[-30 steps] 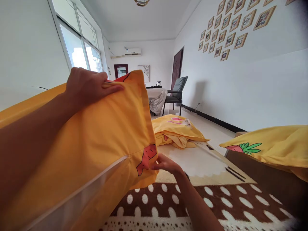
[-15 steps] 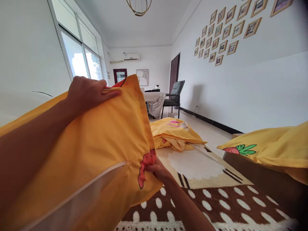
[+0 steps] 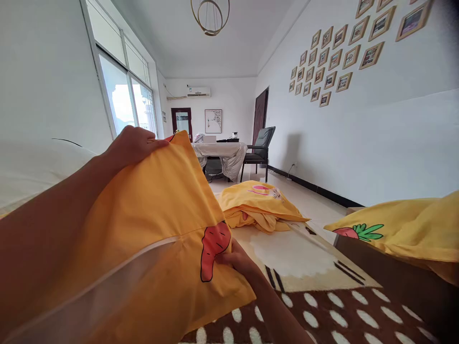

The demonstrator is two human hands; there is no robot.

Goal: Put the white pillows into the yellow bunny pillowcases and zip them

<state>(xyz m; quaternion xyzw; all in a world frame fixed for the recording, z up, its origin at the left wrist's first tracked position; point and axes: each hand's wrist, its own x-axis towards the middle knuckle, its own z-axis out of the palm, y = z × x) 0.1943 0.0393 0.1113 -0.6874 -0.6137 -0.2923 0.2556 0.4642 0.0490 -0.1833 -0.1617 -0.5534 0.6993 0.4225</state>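
Observation:
A yellow pillowcase [image 3: 154, 191] with a red carrot print fills the left and lower middle of the view, and a white edge and pale inner part show through its opening. My left hand [image 3: 138, 143] pinches its upper edge near the top corner. Lower down, my right hand [image 3: 238, 258] grips the right edge beside the carrot print, with part of its fingers hidden by the cloth. The cloth is stretched between both hands.
Ahead, a folded yellow pillow [image 3: 261, 196] lies on a cream and brown dotted blanket [image 3: 330, 306]. Another yellow pillow [image 3: 405, 224] rests at the right on a brown box [image 3: 380, 258]. Farther off stand a black chair [image 3: 261, 145] and a covered table [image 3: 229, 150].
My left hand has moved slightly lower and left with the pillowcase's top corner. The carrot print lies flatter and shows more fully. The view has tilted up a little.

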